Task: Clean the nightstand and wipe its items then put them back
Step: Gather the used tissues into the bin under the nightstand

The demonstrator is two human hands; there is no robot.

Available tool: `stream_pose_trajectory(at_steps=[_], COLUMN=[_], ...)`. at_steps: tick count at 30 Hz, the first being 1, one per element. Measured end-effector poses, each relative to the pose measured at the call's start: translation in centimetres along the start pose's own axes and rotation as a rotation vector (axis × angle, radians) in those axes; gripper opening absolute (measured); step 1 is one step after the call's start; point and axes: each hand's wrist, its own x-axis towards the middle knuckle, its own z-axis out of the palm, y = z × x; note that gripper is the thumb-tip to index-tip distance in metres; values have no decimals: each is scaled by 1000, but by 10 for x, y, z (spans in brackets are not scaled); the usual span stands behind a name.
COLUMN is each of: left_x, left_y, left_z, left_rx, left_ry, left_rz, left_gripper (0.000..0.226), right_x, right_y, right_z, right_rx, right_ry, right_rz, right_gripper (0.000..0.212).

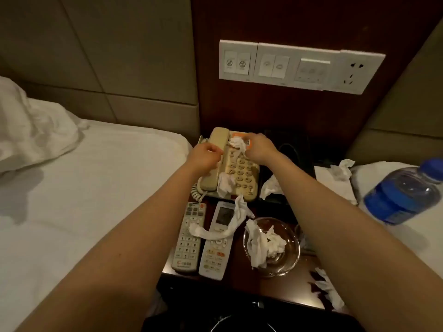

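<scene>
Both hands are up on the phone [242, 174] at the back of the nightstand [239, 281]. My left hand [206, 153] has its fingers curled on the handset [218, 137]. My right hand [260, 148] pinches a crumpled tissue [237, 142] against the top of the keypad. In front, a tissue strip [215, 230] drapes over the grey remote [188, 248] and the white remote [215, 255], next to a glass bowl [291, 256] stuffed with wadded tissue.
</scene>
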Motion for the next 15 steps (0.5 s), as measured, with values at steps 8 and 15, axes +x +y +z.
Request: stream_pose_trajectory(at_steps=[8,15], left_x=[5,-5], left_y=[-10,-20], left_z=[10,20], left_rx=[181,1073], left_ry=[-91,-252], left_rz=[183,407], left_gripper=[24,45], right_x=[-2,-13], right_y=[-2,10], right_z=[16,-9], right_rx=[-446,44], right_ry=[65,259], right_rz=[-72,39], right_gripper=[35,30])
